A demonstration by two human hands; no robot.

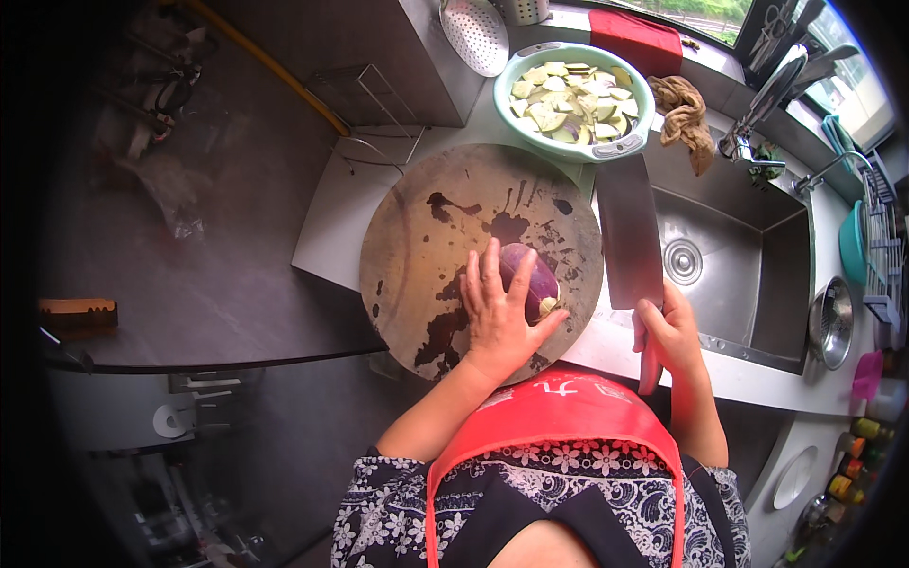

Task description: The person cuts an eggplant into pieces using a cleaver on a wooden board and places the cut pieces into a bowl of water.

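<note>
A purple eggplant (543, 284) lies on the round wooden chopping board (419, 270), its pale end towards me. My left hand (501, 305) rests over its left side with fingers spread, the thumb near the pale end. In my right hand (671, 330) is the handle of a broad cleaver (628, 227). The blade points away from me, to the right of the board, above the counter and the near side of the sink. Behind the board stands a pale green basin (503, 106) holding many cut eggplant pieces (568, 99). Dark wet patches mark the board.
On the right is a steel sink (731, 277) with a faucet (742, 149). A brown cloth (685, 121) hangs at its back corner. A perforated skimmer (476, 35) is behind the board, and a wire rack (383, 135) stands to its left. A metal colander (832, 323) sits right of the sink.
</note>
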